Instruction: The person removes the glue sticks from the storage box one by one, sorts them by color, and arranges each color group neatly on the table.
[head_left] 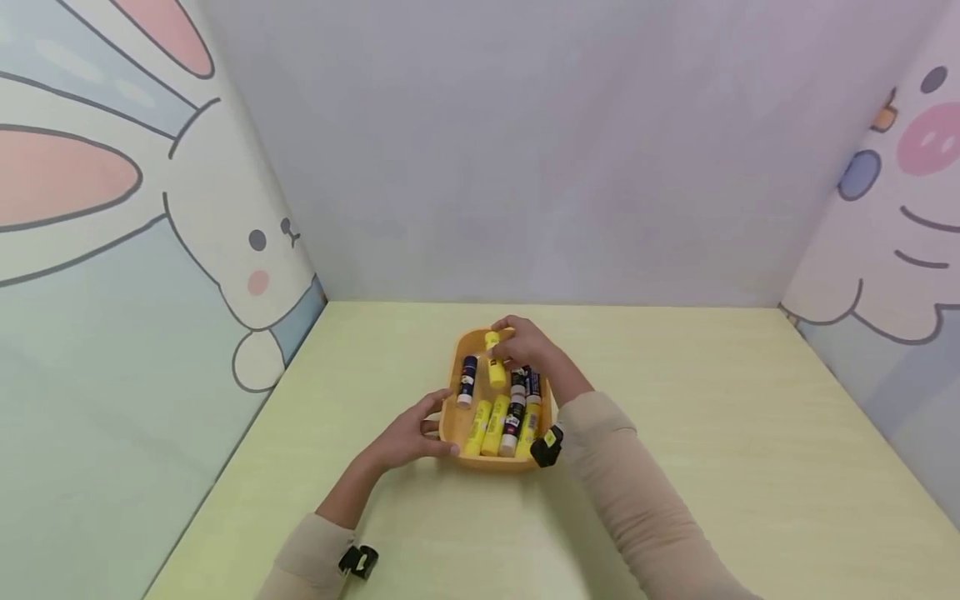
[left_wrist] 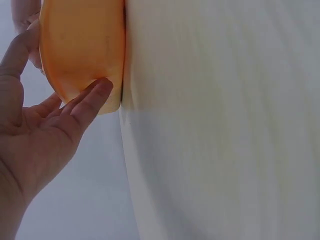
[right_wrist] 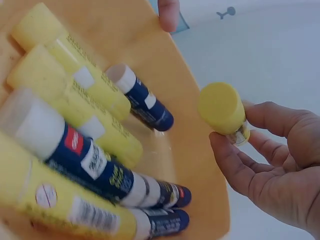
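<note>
My right hand (head_left: 527,343) pinches a yellow glue stick (right_wrist: 220,106) between thumb and fingers, above the far part of an orange plastic basket (head_left: 498,463). My left hand (head_left: 408,435) holds the basket at its left side. One of its digits presses the outer wall and another reaches the rim, as the left wrist view shows. Inside the basket, yellow glue sticks (head_left: 495,425) and a navy glue stick with a white cap (head_left: 513,423) lie in a near row. Other navy ones lie beyond at the right. A single navy glue stick (head_left: 467,381) lies apart at the left.
The basket stands on a pale yellow table (head_left: 712,433). A plain grey-white wall (head_left: 525,150) rises behind the table. Side panels with a cartoon rabbit (head_left: 225,242) and another cartoon figure (head_left: 877,242) flank it. A small black device (head_left: 547,446) sits on the right sleeve.
</note>
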